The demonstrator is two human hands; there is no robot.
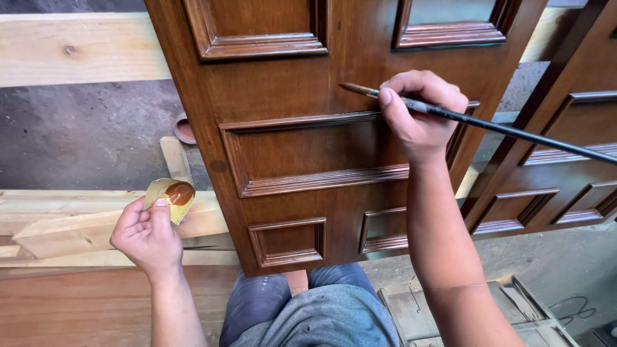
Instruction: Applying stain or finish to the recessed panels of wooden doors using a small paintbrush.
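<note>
A dark brown panelled wooden door (302, 83) lies flat in front of me, glossy with raised mouldings. My right hand (418, 112) grips a long thin black-handled brush (514, 132). The brush's fine tip (352, 87) hovers just above the door's middle rail. My left hand (149, 234) holds a small yellowish cup (170, 196) with brown liquid in it, to the left of the door over pale planks.
A second brown panelled door (565, 167) lies at the right. Pale timber planks (71, 48) run under the door at the far side and at the left. A small round lid (185, 130) sits on the grey floor. My knees in blue trousers (302, 308) are below the door's near edge.
</note>
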